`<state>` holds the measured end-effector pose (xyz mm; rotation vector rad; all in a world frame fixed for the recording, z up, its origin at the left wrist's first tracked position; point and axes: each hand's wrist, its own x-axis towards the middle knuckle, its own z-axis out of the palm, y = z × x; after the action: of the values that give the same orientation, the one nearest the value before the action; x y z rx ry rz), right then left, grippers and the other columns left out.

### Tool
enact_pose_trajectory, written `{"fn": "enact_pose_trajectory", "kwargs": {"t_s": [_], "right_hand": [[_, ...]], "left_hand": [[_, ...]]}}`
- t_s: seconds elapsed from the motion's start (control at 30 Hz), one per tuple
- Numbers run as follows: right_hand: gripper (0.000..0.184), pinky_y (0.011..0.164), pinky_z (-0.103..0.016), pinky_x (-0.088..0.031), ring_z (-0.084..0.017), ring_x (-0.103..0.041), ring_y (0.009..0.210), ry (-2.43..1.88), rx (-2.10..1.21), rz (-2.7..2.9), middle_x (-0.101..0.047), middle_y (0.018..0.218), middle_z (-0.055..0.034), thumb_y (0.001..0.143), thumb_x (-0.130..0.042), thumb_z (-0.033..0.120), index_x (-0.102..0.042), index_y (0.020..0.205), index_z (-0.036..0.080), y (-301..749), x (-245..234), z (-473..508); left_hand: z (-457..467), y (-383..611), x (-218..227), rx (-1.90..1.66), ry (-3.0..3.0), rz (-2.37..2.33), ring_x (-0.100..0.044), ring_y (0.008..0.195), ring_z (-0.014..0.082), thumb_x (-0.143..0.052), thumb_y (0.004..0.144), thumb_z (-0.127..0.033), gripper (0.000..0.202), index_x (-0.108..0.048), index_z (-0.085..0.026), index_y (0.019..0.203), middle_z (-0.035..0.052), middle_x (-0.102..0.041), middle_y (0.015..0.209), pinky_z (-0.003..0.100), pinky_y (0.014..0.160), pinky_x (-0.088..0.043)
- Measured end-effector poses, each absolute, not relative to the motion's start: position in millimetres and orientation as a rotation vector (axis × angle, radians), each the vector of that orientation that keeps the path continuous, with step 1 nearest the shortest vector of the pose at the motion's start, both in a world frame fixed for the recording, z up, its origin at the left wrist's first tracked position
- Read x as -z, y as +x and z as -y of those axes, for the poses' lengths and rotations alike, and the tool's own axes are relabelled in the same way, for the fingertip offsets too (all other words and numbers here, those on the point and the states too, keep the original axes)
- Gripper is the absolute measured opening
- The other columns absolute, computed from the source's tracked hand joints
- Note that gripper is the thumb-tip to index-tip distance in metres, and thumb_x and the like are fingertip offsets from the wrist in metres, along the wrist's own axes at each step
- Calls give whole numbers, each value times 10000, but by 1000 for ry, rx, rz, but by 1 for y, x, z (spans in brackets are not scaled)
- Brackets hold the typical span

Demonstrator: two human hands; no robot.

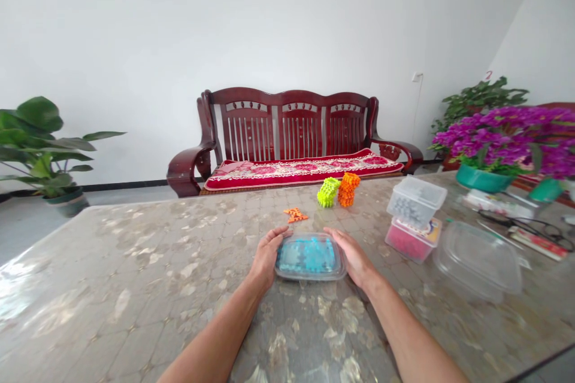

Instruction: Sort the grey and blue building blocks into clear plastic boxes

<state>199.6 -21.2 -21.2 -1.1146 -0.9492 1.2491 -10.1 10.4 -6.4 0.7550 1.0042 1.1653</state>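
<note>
A clear plastic container [309, 257] with a lid and blue pieces inside is in front of me, at or just above the table. My left hand [268, 251] grips its left side, the thumb near the far corner. On the opposite side my right hand [353, 254] wraps the container's edge. Just beyond it lie a few flat orange pieces [295, 215]. Farther back stand a lime-green block shape [328, 192] and an orange one [348, 190], both built of small interlocking pieces.
To the right, a clear box of grey pieces [412, 203] sits on a box of pink pieces [411, 243]. Beside them lies a clear lid or tray [478, 258]. Glasses [545, 232] and potted purple flowers [487, 143] are farther right. A wooden bench [291, 131] stands behind the table [148, 275].
</note>
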Motion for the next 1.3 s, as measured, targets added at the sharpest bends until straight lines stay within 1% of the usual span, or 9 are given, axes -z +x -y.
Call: {"fn": "enact_pose_trajectory", "kwargs": {"t_s": [0.07,0.17,0.23,0.47,0.63,0.8,0.9,1.13,1.3], "right_hand": [[410,945,-377,-454,-260,-613,1088,-1128,-1230,991,-714,1108,-51,749,-668,523,-708,1049,246,201,22,23],[444,922,-363,-460,-259,-612,1071,-1159,-1159,1021,-717,1088,-59,740,-666,556,-711,1043,235,202,23,22],[478,895,-362,-468,-263,-623,1030,-1184,-1105,1016,-721,1065,-65,726,-662,583,-714,1035,223,201,23,20],[492,854,-362,-465,-266,-633,936,-1296,-791,1135,-735,972,-74,717,-625,634,-738,942,211,200,8,18],[451,910,-390,-446,-290,-623,1000,-1281,-805,1207,-739,987,-84,720,-638,615,-745,898,215,200,4,17],[426,923,-407,-447,-293,-638,998,-1246,-960,1187,-741,983,-87,725,-659,584,-741,899,204,202,8,13],[431,891,-403,-466,-290,-652,964,-1255,-1017,1160,-746,956,-87,703,-684,577,-738,906,200,202,8,14],[431,875,-389,-473,-297,-647,957,-1325,-908,1206,-747,951,-84,701,-675,581,-752,890,200,206,1,24],[427,852,-392,-469,-298,-642,940,-1385,-883,1207,-748,937,-80,699,-653,592,-759,861,211,211,3,24]], "left_hand": [[-11,-12,7,-1146,836,-995,-663,859,206,-641,742,-351,389,-651,-159,1080,95,-723,1060,292,734,-509],[-10,-14,9,-1089,986,-922,-603,1105,255,-565,811,-470,458,-639,-189,1166,89,-670,1209,344,925,-458],[-9,-16,10,-1041,1031,-875,-573,1160,263,-541,825,-520,516,-601,-211,1233,80,-651,1243,361,983,-420],[-7,-15,4,-973,1085,-874,-599,1074,246,-582,810,-491,530,-563,-208,1258,70,-678,1140,327,918,-441],[-8,-14,5,-944,1115,-938,-601,1016,229,-586,801,-442,461,-606,-213,1201,55,-689,1075,303,869,-443],[-6,-12,5,-953,1182,-953,-555,1107,244,-570,797,-382,361,-680,-194,1085,57,-674,1144,305,924,-412],[-5,-10,4,-972,1184,-962,-560,1099,245,-545,808,-371,352,-689,-179,1066,61,-678,1135,313,935,-406],[-3,-6,3,-994,1061,-1000,-608,978,227,-606,764,-376,361,-674,-170,1052,59,-706,1041,293,846,-440],[-3,-6,3,-1031,1081,-1017,-591,1016,234,-593,770,-386,343,-702,-170,1013,62,-704,1059,299,874,-428]]}}
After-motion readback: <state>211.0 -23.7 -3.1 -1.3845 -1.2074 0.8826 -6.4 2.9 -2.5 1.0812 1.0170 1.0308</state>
